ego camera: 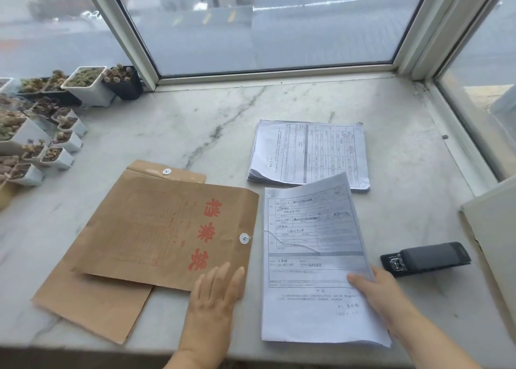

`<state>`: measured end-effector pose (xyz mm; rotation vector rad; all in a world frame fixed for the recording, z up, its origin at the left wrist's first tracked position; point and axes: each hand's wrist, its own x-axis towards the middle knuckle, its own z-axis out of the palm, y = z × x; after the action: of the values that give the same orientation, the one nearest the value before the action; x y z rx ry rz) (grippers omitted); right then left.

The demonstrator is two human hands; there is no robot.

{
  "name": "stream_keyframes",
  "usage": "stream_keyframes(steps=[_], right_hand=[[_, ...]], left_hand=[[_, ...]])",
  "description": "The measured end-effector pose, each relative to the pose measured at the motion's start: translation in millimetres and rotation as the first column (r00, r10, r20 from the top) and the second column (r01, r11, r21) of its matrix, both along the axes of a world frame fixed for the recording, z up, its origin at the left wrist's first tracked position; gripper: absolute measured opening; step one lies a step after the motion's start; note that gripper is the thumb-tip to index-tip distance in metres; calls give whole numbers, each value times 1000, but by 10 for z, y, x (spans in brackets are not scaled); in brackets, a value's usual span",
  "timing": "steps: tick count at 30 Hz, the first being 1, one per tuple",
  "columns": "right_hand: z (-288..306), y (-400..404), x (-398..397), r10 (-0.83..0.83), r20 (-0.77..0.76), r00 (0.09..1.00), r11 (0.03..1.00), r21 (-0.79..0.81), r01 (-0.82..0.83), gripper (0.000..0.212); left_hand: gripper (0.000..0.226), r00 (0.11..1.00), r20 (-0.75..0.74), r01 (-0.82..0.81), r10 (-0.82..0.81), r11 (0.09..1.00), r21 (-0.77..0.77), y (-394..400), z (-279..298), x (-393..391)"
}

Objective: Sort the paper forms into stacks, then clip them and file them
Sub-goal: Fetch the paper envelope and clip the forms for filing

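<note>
Large red characters, too blurred to be read, were printed on a brown envelope [167,229] at lower centre of a marble sill [195,123]; a second envelope [92,307] lay beneath it. The left hand [215,293] was laid flat, fingers straight, on the upper envelope's near edge. A printed form [315,262] with illegible handwriting was pinched at its right edge by the right hand [377,287]. A stack of forms [307,153] was seen behind, a black stapler [427,258] at right, potted plants [42,123] at left.

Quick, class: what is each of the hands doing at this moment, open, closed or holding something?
Left hand: open, fingers straight, resting flat on the brown envelope.
Right hand: holding the near stack of forms at its right edge.
</note>
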<state>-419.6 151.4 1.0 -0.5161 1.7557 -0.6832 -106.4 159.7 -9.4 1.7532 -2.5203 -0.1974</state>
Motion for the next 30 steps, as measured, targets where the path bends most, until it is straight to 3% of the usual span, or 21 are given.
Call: stream_keyframes(steps=[4,7,10,12,14,16,18,20,24,30], right_hand=[[56,18,-108,79,-62,995,992,-92,-85,19],[133,8,-169,164,-86,983,975,-137,-175,22],[176,23,-258,228,-78,971,959,-153,-238,25],[146,75,-316,244,-53,968,958,-144,-250,26],[86,122,-373,246,-10,969,962,-120,-245,25],[48,163,-422,245,97,965,966,-113,-233,27],[-18,197,-496,241,237,941,970,-94,-224,70],[-65,210,-513,207,389,898,978,-73,-194,102],[-30,120,-320,187,620,762,980,-63,-189,99],[-17,18,-85,268,616,741,952,-54,-300,96]], left_hand=[[103,994,105,-23,16,998,61,-184,-133,-13],[65,999,-8,-30,31,994,101,-256,-170,-96],[51,965,-109,-230,240,968,100,-292,-185,-151],[42,856,-223,-441,467,884,155,-357,-89,-235],[14,718,-292,-578,632,775,256,-457,47,-327],[22,553,-405,-661,728,680,319,-537,103,-334],[26,331,-527,-708,783,575,410,-570,177,-290],[26,230,-573,-683,787,550,481,-559,249,-247],[24,256,-623,-584,739,632,509,-515,447,-219],[25,210,-725,-584,656,679,444,-486,622,-66]])
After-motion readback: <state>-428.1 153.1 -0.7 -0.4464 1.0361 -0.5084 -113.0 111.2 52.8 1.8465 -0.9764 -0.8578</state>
